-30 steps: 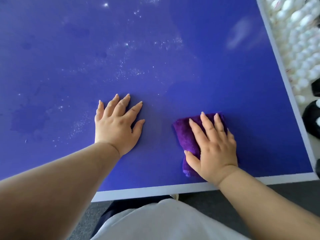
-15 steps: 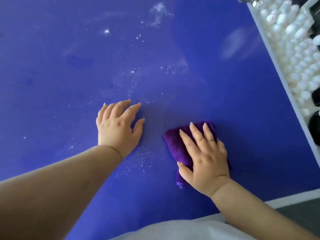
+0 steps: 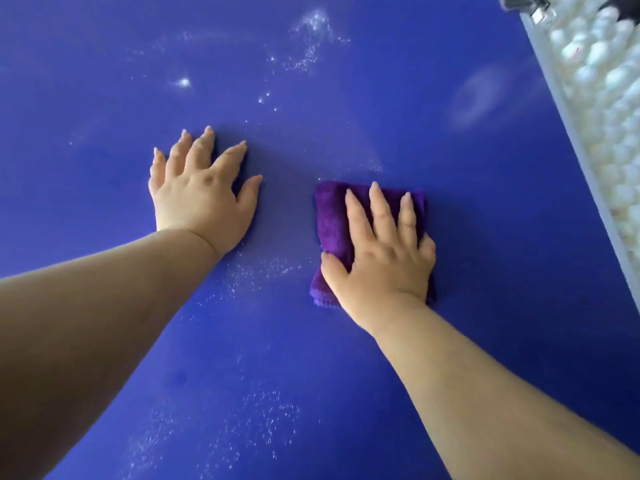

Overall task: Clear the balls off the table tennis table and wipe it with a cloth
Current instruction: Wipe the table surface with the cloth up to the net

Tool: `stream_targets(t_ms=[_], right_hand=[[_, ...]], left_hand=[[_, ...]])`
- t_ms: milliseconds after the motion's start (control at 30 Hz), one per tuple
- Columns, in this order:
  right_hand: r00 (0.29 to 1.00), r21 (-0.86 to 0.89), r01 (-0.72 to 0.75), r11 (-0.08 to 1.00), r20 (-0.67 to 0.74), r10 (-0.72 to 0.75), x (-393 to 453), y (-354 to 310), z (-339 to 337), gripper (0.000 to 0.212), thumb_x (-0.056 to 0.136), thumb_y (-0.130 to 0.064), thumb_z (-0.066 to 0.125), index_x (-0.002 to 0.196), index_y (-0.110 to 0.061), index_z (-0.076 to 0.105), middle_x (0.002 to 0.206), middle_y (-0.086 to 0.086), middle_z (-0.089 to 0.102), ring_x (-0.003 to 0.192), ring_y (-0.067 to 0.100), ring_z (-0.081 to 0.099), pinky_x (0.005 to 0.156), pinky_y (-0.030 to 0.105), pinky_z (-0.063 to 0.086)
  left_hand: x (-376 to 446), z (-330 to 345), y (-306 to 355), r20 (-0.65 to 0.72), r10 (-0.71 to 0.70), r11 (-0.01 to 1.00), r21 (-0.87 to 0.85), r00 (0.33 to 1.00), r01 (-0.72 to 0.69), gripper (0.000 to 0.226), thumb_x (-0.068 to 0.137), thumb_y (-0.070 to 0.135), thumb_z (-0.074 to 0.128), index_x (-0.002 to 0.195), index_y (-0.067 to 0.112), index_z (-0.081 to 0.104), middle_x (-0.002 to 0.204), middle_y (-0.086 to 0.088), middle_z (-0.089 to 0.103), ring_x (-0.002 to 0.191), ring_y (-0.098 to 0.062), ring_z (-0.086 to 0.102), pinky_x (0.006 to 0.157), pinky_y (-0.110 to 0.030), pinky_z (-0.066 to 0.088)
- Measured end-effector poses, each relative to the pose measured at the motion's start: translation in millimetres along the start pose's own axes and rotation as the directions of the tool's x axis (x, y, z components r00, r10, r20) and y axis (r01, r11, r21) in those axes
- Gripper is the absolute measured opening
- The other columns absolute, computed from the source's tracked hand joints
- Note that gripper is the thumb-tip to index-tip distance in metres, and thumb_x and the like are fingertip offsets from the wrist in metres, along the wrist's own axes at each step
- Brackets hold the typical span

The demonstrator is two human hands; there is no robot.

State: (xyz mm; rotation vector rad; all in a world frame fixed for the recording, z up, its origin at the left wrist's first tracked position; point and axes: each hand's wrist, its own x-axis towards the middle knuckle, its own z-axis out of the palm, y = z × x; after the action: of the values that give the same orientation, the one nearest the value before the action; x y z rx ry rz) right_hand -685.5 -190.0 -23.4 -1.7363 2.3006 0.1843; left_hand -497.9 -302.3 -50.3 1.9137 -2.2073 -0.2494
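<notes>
The blue table tennis table (image 3: 346,98) fills the view, with white specks scattered over its surface. A folded purple cloth (image 3: 332,223) lies on it right of centre. My right hand (image 3: 384,254) lies flat on the cloth and presses it down, fingers straight and spread, thumb against the cloth's left edge. My left hand (image 3: 201,188) rests on the bare table to the left of the cloth, fingers spread, a hand's width away from it. No ball lies on the table surface.
Beyond the table's white right edge (image 3: 568,140) sits a mass of white balls (image 3: 602,81). A grey metal part (image 3: 523,3) shows at the top right corner. White dust patches lie at the top centre and near the bottom.
Both hands and the cloth have moved farther onto the table, away from the near edge, which has left the view. The white specks that lay ahead now lie beside and behind my hands.
</notes>
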Motion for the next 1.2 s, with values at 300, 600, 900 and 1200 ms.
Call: stream_targets(t_ms=[300, 600, 900, 1200], right_hand=[[0.993, -0.048, -0.119, 0.992, -0.034, 0.117, 53, 45, -17, 0.082, 0.080, -0.065, 0.036, 0.152, -0.036, 0.010, 0.163, -0.005, 0.002, 0.149, 0.032, 0.000, 0.112, 0.061, 0.019], [0.978, -0.047, 0.203, 0.978, -0.031, -0.205, 37, -13, -10, 0.082, 0.077, -0.062, 0.036, 0.151, -0.040, 0.010, 0.163, -0.006, 0.003, 0.149, 0.031, 0.001, 0.105, 0.056, 0.025], [0.988, -0.008, -0.136, 0.991, -0.082, 0.134, 112, 18, -30, 0.079, 0.080, -0.061, 0.037, 0.151, -0.038, 0.010, 0.162, -0.007, 0.002, 0.149, 0.028, -0.001, 0.114, 0.059, 0.016], [0.990, -0.013, 0.125, 0.992, -0.061, -0.125, 122, -40, -29, 0.079, 0.081, -0.065, 0.033, 0.150, -0.043, 0.002, 0.162, -0.011, -0.006, 0.149, 0.026, -0.009, 0.110, 0.055, 0.019]], left_hand=[[-1, -1, 3, -0.011, -0.008, 1.000, 0.013, 1.000, 0.008, 0.049, 0.092, 0.054, 0.045, 0.138, 0.036, 0.047, 0.153, -0.003, 0.035, 0.145, -0.030, 0.020, 0.118, -0.051, 0.010], [-2, 0, 3, -0.016, -0.008, 0.999, 0.047, 1.000, 0.008, 0.050, 0.091, 0.055, 0.046, 0.137, 0.035, 0.049, 0.151, -0.005, 0.038, 0.143, -0.031, 0.025, 0.117, -0.052, 0.014], [-2, 1, 2, -0.051, 0.001, 0.998, 0.063, 0.999, 0.002, 0.051, 0.089, 0.055, 0.040, 0.133, 0.033, 0.054, 0.147, -0.006, 0.045, 0.140, -0.033, 0.033, 0.115, -0.054, 0.021], [0, 0, 2, -0.029, -0.003, 0.996, 0.087, 1.000, 0.005, 0.050, 0.088, 0.055, 0.043, 0.132, 0.034, 0.055, 0.146, -0.007, 0.046, 0.139, -0.033, 0.035, 0.115, -0.054, 0.021]])
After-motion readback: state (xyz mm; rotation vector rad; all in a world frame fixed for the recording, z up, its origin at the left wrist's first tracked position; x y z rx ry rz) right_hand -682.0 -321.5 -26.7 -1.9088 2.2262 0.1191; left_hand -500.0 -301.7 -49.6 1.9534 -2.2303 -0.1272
